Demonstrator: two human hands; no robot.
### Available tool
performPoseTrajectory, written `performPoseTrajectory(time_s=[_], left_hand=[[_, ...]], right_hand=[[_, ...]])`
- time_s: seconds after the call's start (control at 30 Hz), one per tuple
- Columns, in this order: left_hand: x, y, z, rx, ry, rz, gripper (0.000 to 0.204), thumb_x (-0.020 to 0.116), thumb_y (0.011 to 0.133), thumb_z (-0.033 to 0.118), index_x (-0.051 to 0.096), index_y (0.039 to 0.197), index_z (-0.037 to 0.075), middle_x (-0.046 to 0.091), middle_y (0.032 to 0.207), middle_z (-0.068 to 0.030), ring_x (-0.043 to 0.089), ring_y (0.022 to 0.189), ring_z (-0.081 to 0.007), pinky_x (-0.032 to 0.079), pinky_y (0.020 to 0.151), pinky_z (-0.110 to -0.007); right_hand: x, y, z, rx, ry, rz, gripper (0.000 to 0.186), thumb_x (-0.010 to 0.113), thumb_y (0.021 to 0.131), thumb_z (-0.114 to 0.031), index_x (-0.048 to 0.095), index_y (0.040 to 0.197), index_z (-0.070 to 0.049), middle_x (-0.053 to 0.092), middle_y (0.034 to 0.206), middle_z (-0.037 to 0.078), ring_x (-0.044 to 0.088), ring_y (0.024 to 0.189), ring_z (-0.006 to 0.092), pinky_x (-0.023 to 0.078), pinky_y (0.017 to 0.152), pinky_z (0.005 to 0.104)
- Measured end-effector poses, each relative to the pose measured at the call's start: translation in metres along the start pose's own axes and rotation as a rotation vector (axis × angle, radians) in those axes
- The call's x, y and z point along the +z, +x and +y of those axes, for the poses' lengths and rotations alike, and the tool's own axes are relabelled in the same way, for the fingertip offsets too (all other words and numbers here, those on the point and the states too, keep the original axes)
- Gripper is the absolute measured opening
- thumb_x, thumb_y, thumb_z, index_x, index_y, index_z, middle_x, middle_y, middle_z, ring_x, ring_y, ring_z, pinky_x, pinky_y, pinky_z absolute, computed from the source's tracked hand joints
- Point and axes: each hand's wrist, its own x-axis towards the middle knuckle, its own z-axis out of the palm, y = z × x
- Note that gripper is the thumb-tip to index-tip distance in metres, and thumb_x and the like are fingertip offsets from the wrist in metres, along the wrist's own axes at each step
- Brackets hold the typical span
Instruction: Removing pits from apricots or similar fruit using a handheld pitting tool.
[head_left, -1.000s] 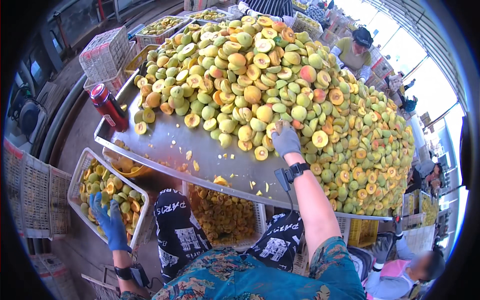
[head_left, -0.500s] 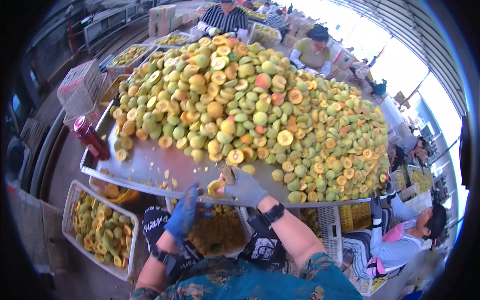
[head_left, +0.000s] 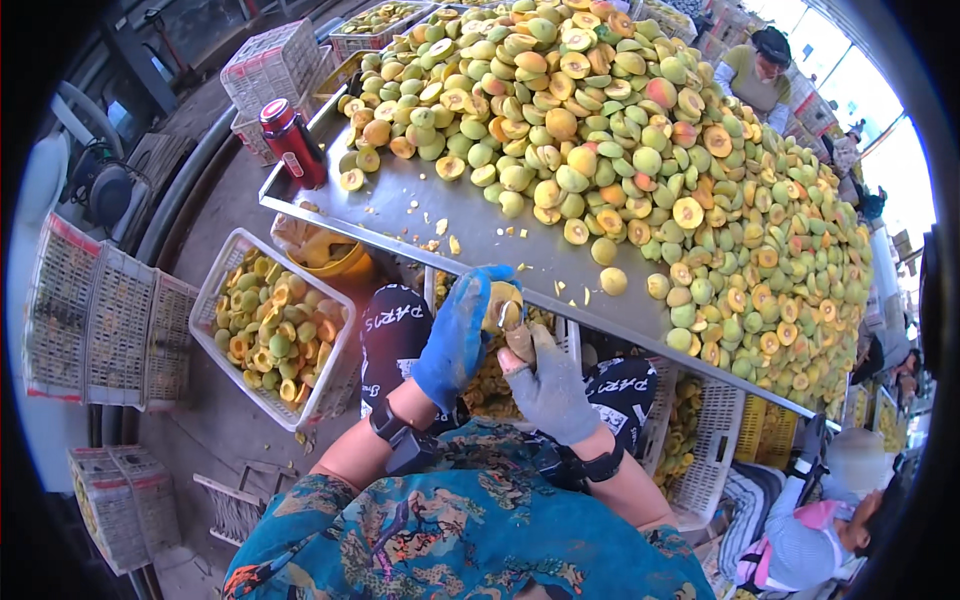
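Observation:
My left hand (head_left: 450, 345), in a blue glove, is closed around a yellow peach half (head_left: 500, 303) just off the table's near edge. My right hand (head_left: 552, 392) wears a grey glove and grips a small pitting tool with a brown handle (head_left: 519, 343); its bright metal end touches the fruit. Beyond both hands a large heap of whole and halved peaches (head_left: 600, 150) covers much of the metal table (head_left: 400, 215). Under my hands, a crate of cut fruit (head_left: 490, 390) stands between my knees, partly hidden.
A red flask (head_left: 293, 145) stands on the table's left corner. To my left are a white crate of peach halves (head_left: 345, 375), a yellow bucket (head_left: 335, 262) and stacked crates (head_left: 100, 320). A co-worker (head_left: 800, 540) sits at right; another person (head_left: 760, 75) works across the heap.
My hands have come together closer to my body. The left, apart before, now holds the peach half that was at my right hand. The view has tilted down and turned.

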Motion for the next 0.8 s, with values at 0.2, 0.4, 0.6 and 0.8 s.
performPoseTrajectory(time_s=[0.2, 0.4, 0.6, 0.8], left_hand=[[0.013, -0.018, 0.022, 0.075, 0.026, 0.100, 0.037, 0.039, 0.104, 0.034, 0.053, 0.119, 0.003, 0.055, 0.108, -0.0052, 0.053, 0.098, -0.0138, 0.044, 0.091, -0.029], [0.015, -0.025, 0.017, 0.073, -0.118, 0.107, 0.037, 0.039, 0.104, 0.033, 0.054, 0.118, 0.003, 0.055, 0.111, -0.0058, 0.052, 0.097, -0.0140, 0.043, 0.089, -0.028], [0.006, -0.026, 0.016, -0.054, -0.163, 0.087, 0.051, 0.040, 0.100, 0.049, 0.053, 0.116, 0.002, 0.059, 0.108, -0.0084, 0.056, 0.092, -0.0145, 0.047, 0.084, -0.028], [-0.004, -0.019, 0.021, -0.076, -0.112, -0.031, 0.057, 0.036, 0.100, 0.052, 0.059, 0.106, 0.000, 0.064, 0.097, -0.0104, 0.060, 0.086, -0.0169, 0.048, 0.080, -0.029]], right_hand=[[0.008, -0.005, -0.013, 0.056, 0.096, -0.076, 0.035, 0.063, 0.088, -0.026, 0.050, 0.108, 0.000, 0.063, 0.078, 0.026, 0.062, 0.076, 0.0463, 0.049, 0.062, 0.0512], [0.010, -0.006, -0.020, 0.065, 0.087, -0.091, 0.031, 0.062, 0.086, -0.022, 0.050, 0.105, 0.000, 0.062, 0.075, 0.026, 0.062, 0.074, 0.0467, 0.049, 0.061, 0.0520], [0.001, -0.002, -0.018, 0.113, 0.090, -0.248, 0.028, 0.064, 0.084, -0.022, 0.053, 0.097, 0.001, 0.061, 0.075, 0.027, 0.061, 0.076, 0.0470, 0.049, 0.063, 0.0511], [-0.005, -0.001, -0.016, 0.121, 0.265, -0.401, 0.029, 0.062, 0.086, -0.023, 0.058, 0.098, 0.003, 0.063, 0.079, 0.026, 0.063, 0.078, 0.0449, 0.048, 0.067, 0.0472]])
